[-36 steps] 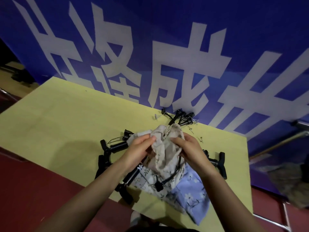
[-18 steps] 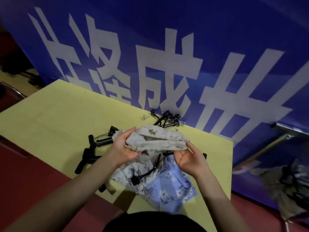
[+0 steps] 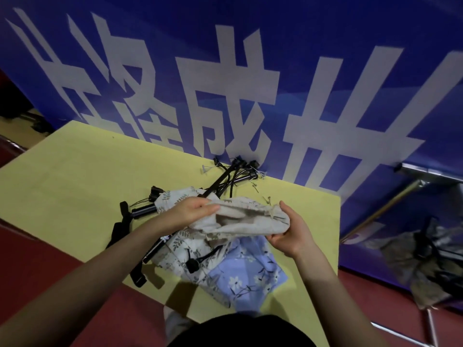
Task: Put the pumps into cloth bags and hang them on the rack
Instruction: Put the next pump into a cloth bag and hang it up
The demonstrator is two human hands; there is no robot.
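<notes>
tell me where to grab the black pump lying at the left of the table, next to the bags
Take the black pump by the bare barrel, which lies flat and free on the yellow table, coming from above and the left. Its other end is tucked under the floral bags, and both hands hold the beige bag, so one must let go first.

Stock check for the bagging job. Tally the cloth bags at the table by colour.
Beige bag, held by the left hand and the right hand: 1
White leaf-print bag, partly covered: 1
Blue floral bag: 1
Total: 3
</notes>
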